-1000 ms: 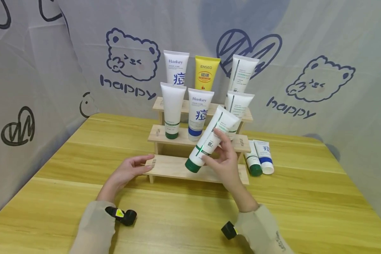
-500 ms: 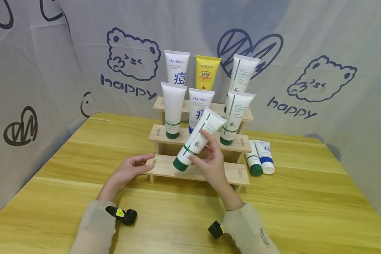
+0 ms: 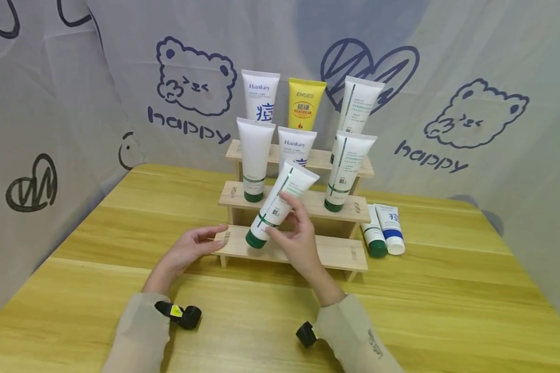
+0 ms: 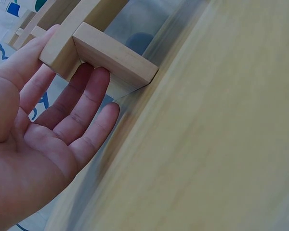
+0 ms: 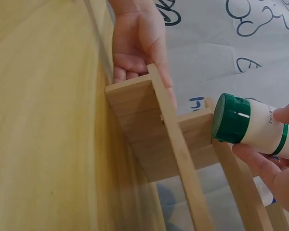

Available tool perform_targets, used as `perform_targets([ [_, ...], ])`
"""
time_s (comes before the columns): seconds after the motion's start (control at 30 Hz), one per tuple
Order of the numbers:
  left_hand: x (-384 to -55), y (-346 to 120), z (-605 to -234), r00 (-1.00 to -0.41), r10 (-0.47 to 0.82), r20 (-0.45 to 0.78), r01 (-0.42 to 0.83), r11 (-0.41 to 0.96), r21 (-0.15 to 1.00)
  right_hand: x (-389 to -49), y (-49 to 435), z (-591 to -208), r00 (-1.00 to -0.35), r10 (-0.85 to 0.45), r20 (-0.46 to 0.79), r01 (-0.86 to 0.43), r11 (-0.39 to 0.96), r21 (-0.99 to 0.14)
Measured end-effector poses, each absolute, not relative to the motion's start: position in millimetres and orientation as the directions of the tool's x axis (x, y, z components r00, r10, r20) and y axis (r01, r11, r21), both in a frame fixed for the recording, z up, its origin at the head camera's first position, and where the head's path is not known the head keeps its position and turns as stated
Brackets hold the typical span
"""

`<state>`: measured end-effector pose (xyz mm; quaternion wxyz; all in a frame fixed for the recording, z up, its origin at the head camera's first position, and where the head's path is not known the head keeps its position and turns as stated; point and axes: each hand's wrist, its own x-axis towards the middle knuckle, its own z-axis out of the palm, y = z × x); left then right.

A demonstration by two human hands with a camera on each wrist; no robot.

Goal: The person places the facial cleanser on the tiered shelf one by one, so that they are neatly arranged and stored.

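Note:
My right hand point(image 3: 298, 238) grips a white squeeze tube point(image 3: 280, 199) with a green cap, tilted cap-down to the left, over the lowest step. In the right wrist view its green cap point(image 5: 231, 118) shows close by the wooden display rack point(image 5: 183, 163). At the left end of the lowest step point(image 3: 326, 251), my left hand point(image 3: 193, 248) holds the board, thumb at its top edge and fingers at the leg, as the left wrist view shows. On the middle step stand a white green-capped tube point(image 3: 253, 160), a Hankey tube point(image 3: 296, 142) and another green-capped tube point(image 3: 347, 171).
The top step bears a Hankey tube point(image 3: 260, 96), a yellow ENSEO tube point(image 3: 305, 103) and a white tube point(image 3: 360, 103). Right of the rack, a green-capped tube point(image 3: 375, 233) and a blue-banded tube point(image 3: 390, 228) lie on the wooden table point(image 3: 448, 300). A printed curtain point(image 3: 280, 31) hangs behind.
My right hand has carried the green-capped tube leftward, from in front of the right middle-step tube to the left half of the lowest step. My left hand stays at the rack's left end.

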<state>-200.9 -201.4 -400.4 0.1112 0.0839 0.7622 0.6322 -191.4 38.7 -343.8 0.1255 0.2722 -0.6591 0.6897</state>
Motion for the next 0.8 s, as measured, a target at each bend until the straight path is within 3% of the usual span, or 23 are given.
perform_targets([
  [0.27,-200,-202,-398,-0.96,0.27,-0.066,-0.016,0.182,0.983,-179,31,-335,-0.811,-0.216,0.544,-0.562,0.028,-0.827],
  [0.47,-200,-200,-399,-0.962,0.266,-0.055,-0.006,0.183,0.983,-187,28,-353,-0.79,-0.217,0.574,-0.597,0.055,-0.8],
  [0.8,-199,-201,-398,-0.961,0.273,-0.05,0.001,0.183,0.983,-195,16,-364,-0.674,-0.309,0.672,-0.729,0.125,-0.673],
])
